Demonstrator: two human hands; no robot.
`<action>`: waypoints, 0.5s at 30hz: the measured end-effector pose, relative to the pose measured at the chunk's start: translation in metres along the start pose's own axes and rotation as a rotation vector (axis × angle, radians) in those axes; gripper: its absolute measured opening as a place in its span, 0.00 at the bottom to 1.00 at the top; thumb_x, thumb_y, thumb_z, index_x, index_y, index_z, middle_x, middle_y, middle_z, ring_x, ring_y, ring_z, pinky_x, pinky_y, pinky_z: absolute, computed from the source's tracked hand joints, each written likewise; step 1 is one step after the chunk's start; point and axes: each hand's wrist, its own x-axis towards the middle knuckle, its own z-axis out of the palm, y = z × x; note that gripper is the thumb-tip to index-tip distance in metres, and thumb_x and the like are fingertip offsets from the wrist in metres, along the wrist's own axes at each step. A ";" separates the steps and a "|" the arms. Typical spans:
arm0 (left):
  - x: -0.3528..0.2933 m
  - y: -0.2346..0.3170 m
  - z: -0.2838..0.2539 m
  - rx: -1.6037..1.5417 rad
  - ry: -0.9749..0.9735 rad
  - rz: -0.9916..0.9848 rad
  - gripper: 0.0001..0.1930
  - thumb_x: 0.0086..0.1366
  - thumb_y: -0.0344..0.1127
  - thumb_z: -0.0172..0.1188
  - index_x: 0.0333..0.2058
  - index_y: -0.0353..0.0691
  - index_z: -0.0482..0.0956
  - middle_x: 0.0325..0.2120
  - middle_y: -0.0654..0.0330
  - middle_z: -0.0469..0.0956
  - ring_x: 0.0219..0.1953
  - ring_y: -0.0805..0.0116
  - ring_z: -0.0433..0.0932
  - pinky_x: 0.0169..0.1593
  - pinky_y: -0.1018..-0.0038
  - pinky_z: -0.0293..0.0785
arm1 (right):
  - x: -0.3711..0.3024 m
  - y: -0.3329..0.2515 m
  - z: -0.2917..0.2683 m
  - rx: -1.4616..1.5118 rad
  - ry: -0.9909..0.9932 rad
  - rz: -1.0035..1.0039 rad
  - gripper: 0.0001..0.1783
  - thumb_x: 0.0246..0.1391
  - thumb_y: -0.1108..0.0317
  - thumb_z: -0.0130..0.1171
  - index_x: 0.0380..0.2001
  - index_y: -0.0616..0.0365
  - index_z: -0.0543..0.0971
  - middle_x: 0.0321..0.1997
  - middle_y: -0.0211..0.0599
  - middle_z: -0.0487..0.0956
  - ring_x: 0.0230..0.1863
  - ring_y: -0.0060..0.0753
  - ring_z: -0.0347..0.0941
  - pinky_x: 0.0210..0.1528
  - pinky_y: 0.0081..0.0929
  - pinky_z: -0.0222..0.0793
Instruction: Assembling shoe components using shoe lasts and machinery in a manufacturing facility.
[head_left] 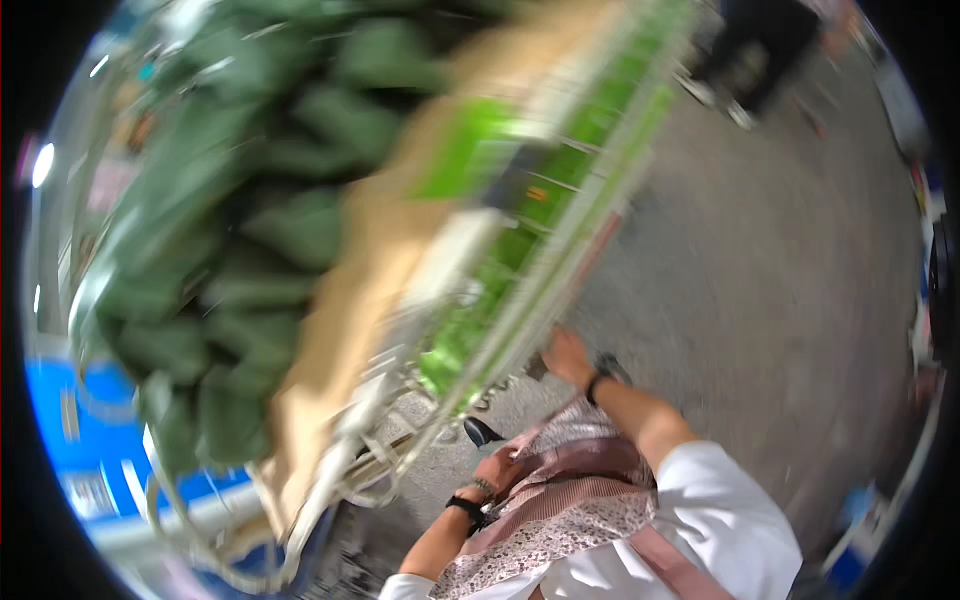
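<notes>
My left hand (494, 468), with a beaded bracelet and a black wristband, is at the front of the pink patterned apron (560, 505). Its fingers are closed on the apron's edge. Farther forward and to the right, my right hand (568, 356) is beside the lower edge of a white wire rack (470, 390). A black band circles that wrist. Motion smears its fingers, so I cannot make out whether it holds anything. The rack carries a heap of dark green lumpy goods (300, 230), too blurred to name, along a brown cardboard edge (350, 290).
Bright green packs or panels (520, 235) line the rack's side. Grey floor (740, 300) lies to the right. A person in dark clothes (760, 50) is at the upper right. A blue panel (70, 430) is at the left, and blurred goods line the right rim.
</notes>
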 end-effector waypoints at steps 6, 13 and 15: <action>-0.076 -0.100 -0.022 -0.190 0.275 -0.170 0.26 0.62 0.51 0.59 0.52 0.38 0.78 0.46 0.48 0.82 0.47 0.51 0.81 0.52 0.63 0.76 | -0.120 -0.049 0.067 -0.229 -0.829 -0.199 0.28 0.54 0.50 0.57 0.49 0.63 0.79 0.49 0.53 0.81 0.52 0.51 0.77 0.56 0.42 0.71; -0.157 -0.225 -0.064 -0.565 0.491 -0.226 0.24 0.62 0.47 0.60 0.52 0.36 0.77 0.47 0.49 0.82 0.50 0.53 0.80 0.55 0.64 0.74 | -0.171 -0.233 0.177 -0.309 -1.078 -0.257 0.28 0.53 0.48 0.60 0.51 0.55 0.80 0.49 0.48 0.82 0.52 0.47 0.78 0.55 0.38 0.72; -0.180 -0.250 -0.084 -0.629 0.538 -0.277 0.25 0.62 0.46 0.62 0.53 0.36 0.77 0.46 0.48 0.82 0.50 0.54 0.81 0.54 0.64 0.75 | -0.168 -0.266 0.207 -0.300 -1.086 -0.243 0.27 0.53 0.49 0.60 0.51 0.55 0.80 0.49 0.47 0.82 0.52 0.47 0.78 0.55 0.38 0.72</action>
